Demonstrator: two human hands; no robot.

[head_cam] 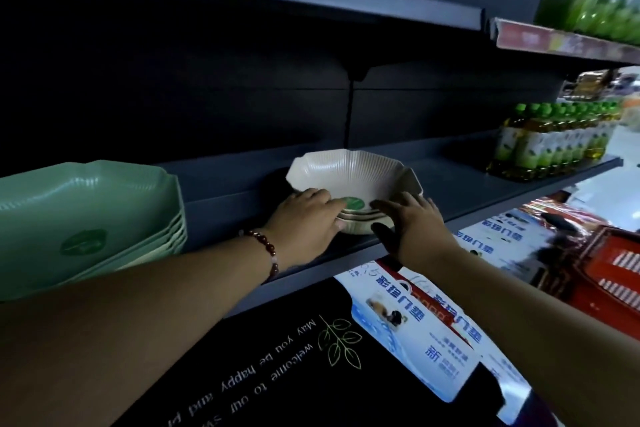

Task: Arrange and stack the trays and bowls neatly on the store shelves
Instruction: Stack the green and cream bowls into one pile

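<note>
A stack of beige ribbed bowls [349, 173] with a green sticker sits on the dark grey shelf [450, 180], near its front edge. My left hand [306, 218], with a bead bracelet on the wrist, rests against the stack's left front side, fingers laid over the rim. On the stack's right front side lies my right hand [412, 222], fingers stretched along the rim. A stack of pale green trays [86, 215] stands on the same shelf at the far left, apart from both hands.
Green-capped bottles [554, 146] line the shelf's right end. Another shelf [311, 0] hangs above. Below lie a dark printed mat [277, 364], blue and white packages [426, 326] and a red basket [616, 270] at the right.
</note>
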